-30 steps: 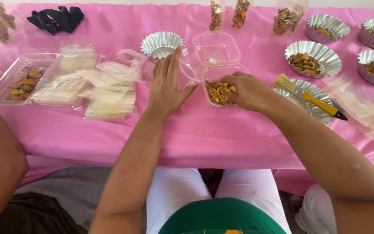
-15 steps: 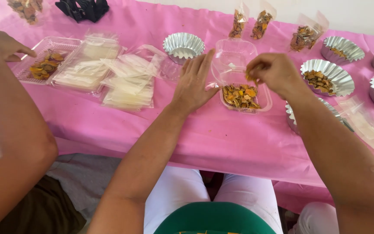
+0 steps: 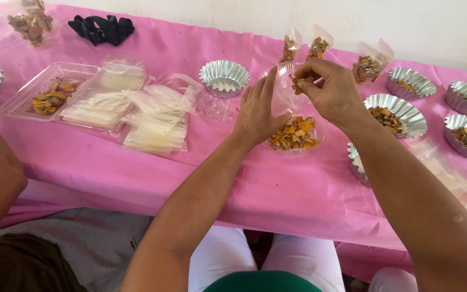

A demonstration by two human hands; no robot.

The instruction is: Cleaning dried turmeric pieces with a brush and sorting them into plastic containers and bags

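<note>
Pink tablecloth [image 3: 136, 162] | left hand [image 3: 258, 111] flat beside clear container [image 3: 295, 135] | right hand [image 3: 328, 89] pinching chips [image 3: 300, 82]

bare forearms; white trousers, green top

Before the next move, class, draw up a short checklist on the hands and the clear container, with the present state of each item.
1. Left hand steadies the clear container: ok, its fingers rest against it.
2. Right hand has chips in its grip: ok, a few pinched at the fingertips.
3. Right hand is over the container: ok.
4. Container lid open: ok.
5. Dried chips inside, none spilled on the pink tablecloth: ok.
6. Container full enough: cannot tell.
</note>
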